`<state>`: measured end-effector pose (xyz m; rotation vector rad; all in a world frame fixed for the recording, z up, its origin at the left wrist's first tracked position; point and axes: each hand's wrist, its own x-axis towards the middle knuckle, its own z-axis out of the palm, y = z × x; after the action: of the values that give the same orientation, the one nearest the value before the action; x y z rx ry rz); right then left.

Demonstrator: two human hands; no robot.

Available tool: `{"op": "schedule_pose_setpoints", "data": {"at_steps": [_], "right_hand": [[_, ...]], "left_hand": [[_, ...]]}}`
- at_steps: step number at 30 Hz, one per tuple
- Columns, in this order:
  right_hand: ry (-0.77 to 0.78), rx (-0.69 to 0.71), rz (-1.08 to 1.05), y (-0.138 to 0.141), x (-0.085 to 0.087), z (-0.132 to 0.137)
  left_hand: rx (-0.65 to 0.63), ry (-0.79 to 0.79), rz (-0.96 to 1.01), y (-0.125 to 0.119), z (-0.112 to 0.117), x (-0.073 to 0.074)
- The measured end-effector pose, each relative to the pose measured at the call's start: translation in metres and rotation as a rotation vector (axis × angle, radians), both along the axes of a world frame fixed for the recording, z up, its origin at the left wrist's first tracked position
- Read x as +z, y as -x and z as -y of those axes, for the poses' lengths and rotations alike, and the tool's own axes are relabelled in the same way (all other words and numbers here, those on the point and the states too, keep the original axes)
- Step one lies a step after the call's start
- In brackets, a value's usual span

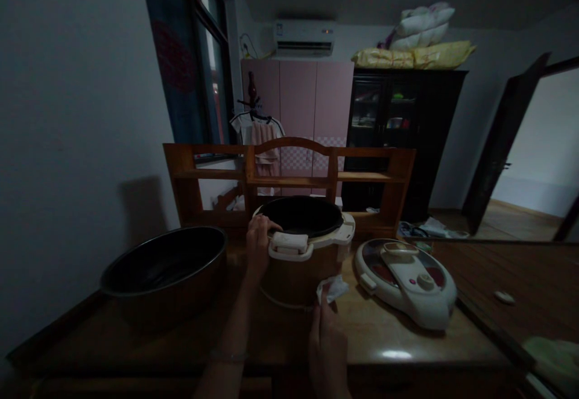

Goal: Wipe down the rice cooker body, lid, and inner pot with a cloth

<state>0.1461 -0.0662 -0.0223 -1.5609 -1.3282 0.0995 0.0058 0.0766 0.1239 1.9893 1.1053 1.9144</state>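
An electric pressure cooker with a dark, round opening and cream handles stands on the wooden desk in front of me. At its left rim is my left hand, fingers curled over the edge and the thumb toward the front handle. My right hand is low, just right of the cooker's front, closed on a crumpled white tissue. To the right lies the cooker's cream lid, with a knob and a handle on top. A wide dark inner pot sits at the left.
A low wooden shelf rises along the desk's back edge. The wall borders the left side. Beyond are a pink wardrobe, a black cabinet and an open door.
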Motion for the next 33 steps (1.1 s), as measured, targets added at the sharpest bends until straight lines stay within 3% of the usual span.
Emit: {"op": "schedule_pose_setpoints", "data": {"at_steps": [9, 15, 17, 23, 30, 33], "right_hand": [[-0.153, 0.074, 0.248, 0.041, -0.014, 0.014], [-0.171, 0.378, 0.059, 0.075, -0.007, 0.020], [-0.162, 0.421, -0.021, 0.077, -0.002, 0.022], [-0.226, 0.271, -0.017, 0.032, -0.003, 0.028], [-0.260, -0.046, 0.224, -0.035, -0.044, 0.054], [-0.289, -0.088, 0.311, -0.049, -0.057, 0.060]], "left_hand": [[0.017, 0.009, 0.001, -0.001, 0.001, 0.001], [-0.006, -0.003, 0.023, -0.001, 0.004, 0.002], [-0.004, -0.016, 0.022, -0.001, 0.004, 0.002], [0.064, -0.086, 0.083, -0.005, -0.006, -0.005], [0.097, -0.155, 0.156, -0.009, -0.016, -0.011], [0.093, -0.155, 0.161, -0.010, -0.016, -0.009]]}}
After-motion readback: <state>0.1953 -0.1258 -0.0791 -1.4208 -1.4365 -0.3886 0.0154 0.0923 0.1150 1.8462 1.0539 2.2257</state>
